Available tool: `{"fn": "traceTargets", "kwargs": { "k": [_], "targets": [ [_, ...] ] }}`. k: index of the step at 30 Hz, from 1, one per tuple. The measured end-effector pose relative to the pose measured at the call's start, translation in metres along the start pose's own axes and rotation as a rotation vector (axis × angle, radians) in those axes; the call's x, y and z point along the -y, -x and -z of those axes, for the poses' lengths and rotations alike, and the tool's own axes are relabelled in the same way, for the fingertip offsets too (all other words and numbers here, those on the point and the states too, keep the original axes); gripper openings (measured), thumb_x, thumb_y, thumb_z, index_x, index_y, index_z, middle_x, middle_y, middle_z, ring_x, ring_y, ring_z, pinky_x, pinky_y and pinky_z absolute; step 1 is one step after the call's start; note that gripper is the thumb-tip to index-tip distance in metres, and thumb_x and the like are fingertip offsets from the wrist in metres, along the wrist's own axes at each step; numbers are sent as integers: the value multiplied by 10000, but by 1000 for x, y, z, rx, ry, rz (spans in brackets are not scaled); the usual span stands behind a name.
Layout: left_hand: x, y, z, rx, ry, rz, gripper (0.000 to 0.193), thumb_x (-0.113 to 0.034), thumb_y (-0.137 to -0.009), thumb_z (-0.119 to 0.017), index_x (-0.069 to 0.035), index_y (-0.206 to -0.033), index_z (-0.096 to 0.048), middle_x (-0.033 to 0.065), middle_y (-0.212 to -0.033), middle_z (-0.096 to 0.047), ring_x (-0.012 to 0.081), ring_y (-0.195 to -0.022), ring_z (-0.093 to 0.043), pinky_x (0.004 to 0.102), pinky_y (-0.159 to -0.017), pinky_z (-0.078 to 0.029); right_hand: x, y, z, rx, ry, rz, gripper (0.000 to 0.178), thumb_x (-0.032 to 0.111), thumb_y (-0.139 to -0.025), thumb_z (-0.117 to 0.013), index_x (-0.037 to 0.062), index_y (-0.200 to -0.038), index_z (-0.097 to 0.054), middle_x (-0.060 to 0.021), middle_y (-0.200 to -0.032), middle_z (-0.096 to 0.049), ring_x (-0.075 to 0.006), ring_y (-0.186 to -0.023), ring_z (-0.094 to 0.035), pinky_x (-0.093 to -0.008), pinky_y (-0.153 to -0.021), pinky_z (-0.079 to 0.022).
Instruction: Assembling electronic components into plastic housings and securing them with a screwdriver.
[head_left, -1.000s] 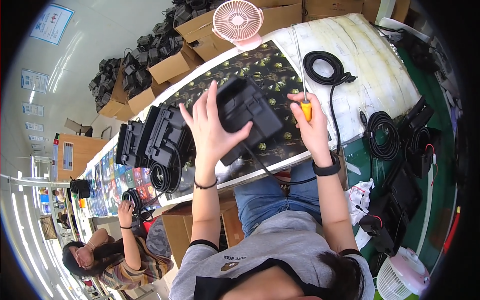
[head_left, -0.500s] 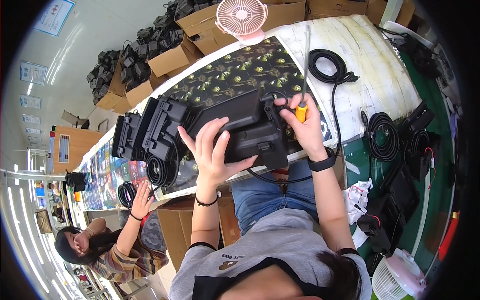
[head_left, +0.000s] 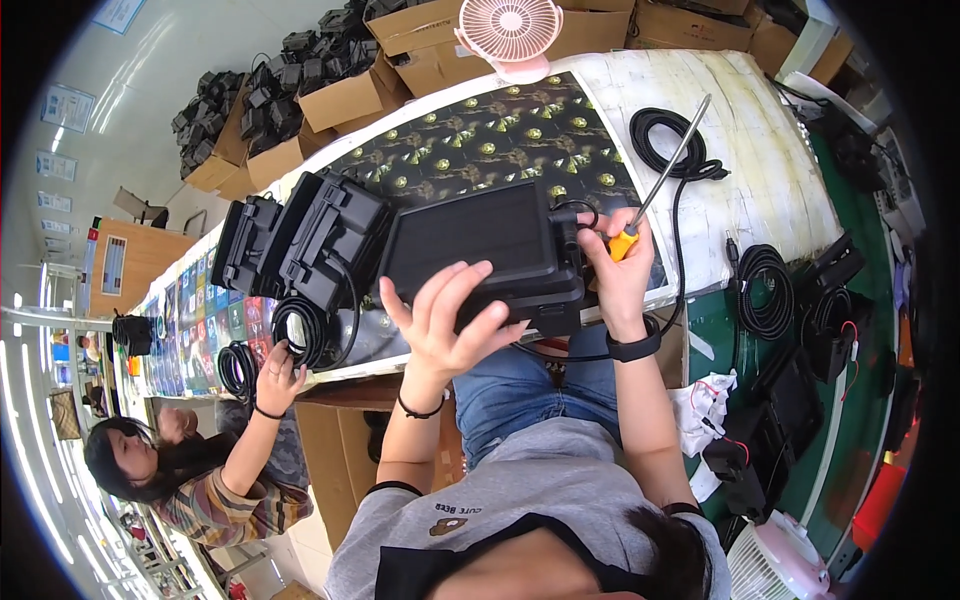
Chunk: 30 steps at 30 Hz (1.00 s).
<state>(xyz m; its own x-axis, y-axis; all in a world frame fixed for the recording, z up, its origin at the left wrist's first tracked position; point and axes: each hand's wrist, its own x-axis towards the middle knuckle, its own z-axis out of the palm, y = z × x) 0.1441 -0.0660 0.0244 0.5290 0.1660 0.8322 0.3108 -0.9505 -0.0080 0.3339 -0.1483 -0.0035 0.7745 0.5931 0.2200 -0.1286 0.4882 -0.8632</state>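
A black plastic box with a flat dark panel on top lies at the near edge of the table. My left hand rests against its front left part, fingers spread over the panel's edge and thumb along the front side. At the box's right end, my right hand is closed round the yellow handle of a screwdriver. Its long metal shaft points up and to the right, away from the box. Beside those fingers a short black cable loops from the box's end. My right fingertips partly hide that end.
Two similar black boxes stand to the left, with coiled cables before them. Another coil lies right. A pink fan stands at the back. A co-worker's hand reaches in at left. Green surface holds more cables.
The box has tipped down flatter, its panel now facing up. The screwdriver's shaft has swung from upright to leaning right. The co-worker's hand has shifted toward the coiled cables.
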Motion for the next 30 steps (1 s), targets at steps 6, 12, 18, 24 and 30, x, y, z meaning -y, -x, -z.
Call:
{"fn": "traceTargets", "kwargs": {
  "k": [6, 12, 18, 24, 30],
  "targets": [
    [29, -14, 9, 19, 286, 25, 1039, -424, -613, -867, -178, -1459, -318, 110, -1211, -630, 313, -1054, -620, 587, -1121, -192, -6, -7, 23, 331, -14, 108, 357, -69, -812, -726, 111, -873, -424, -176, -1073, -671, -173, -898, -671, -260, -832, -512],
    [47, -23, 4, 127, 623, 187, 1154, -376, -508, -909, -29, -1458, -352, 136, -1250, -618, 324, -1142, -551, 473, -1026, -328, -2, -14, 24, 330, 14, 261, 469, -187, -696, -745, 100, -861, -413, -117, -903, -576, -241, -890, -685, -381, -836, -573],
    [9, -41, -4, 132, 446, 162, 891, -381, -523, -853, -59, -1301, -560, 97, -1299, -570, 288, -1158, -543, 461, -991, -334, 7, -21, 32, 33, 93, 214, 410, -68, -818, -725, 137, -907, -382, -129, -909, -678, -120, -761, -613, -205, -706, -472],
    [-35, -40, -23, 27, -13, 36, 541, -319, -703, -715, -292, -1237, -634, 41, -1240, -616, 201, -1067, -595, 392, -985, -315, -1, -49, 43, -68, 289, 80, 280, -87, -908, -587, 127, -938, -408, -41, -910, -644, -52, -683, -527, -150, -597, -374],
    [-19, -55, -22, 58, 52, 234, 880, -267, -527, -826, -198, -1357, -543, 80, -1289, -534, 246, -1139, -528, 439, -964, -312, 32, -94, 101, 49, 1036, 230, 359, 186, -825, -774, 73, -1007, -485, -99, -1119, -663, -202, -866, -615, -282, -696, -461]
  ]
}}
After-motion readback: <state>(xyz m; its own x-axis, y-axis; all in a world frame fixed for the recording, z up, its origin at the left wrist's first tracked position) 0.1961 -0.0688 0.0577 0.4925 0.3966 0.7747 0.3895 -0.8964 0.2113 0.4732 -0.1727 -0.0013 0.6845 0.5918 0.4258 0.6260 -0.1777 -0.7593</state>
